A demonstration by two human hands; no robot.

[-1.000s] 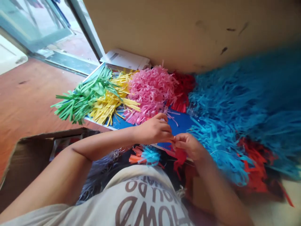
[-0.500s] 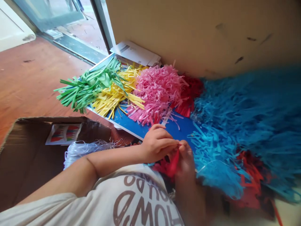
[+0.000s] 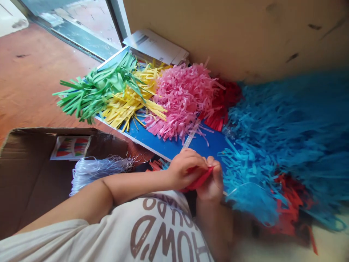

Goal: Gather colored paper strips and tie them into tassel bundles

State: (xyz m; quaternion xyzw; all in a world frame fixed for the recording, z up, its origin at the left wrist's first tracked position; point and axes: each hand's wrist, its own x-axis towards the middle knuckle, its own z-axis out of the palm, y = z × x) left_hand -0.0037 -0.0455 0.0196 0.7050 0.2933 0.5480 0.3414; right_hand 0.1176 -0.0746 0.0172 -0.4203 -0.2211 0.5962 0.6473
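Note:
My left hand (image 3: 188, 168) and my right hand (image 3: 212, 183) are close together in front of my shirt. Both are closed on a piece of red tissue paper (image 3: 203, 179), which stretches between their fingers. Part of it is hidden behind my left hand. Just beyond them, on a blue board (image 3: 167, 145), lies a pink tissue fringe bundle (image 3: 185, 98). A yellow fringe bundle (image 3: 128, 109) and a green one (image 3: 100, 87) are to its left. A dark red fringe bundle (image 3: 222, 105) sits on its right.
A large heap of blue fringe (image 3: 286, 145) fills the right side, with orange-red fringe (image 3: 290, 203) below it. At left stands an open cardboard box (image 3: 24, 182) beside a bundle of white string (image 3: 92, 173). White packs (image 3: 156, 47) lie against the wall.
The red tissue paper has gone from hanging below my fingers to being spread between both hands. My right hand has turned and drawn up beside the left. The view has shifted slightly.

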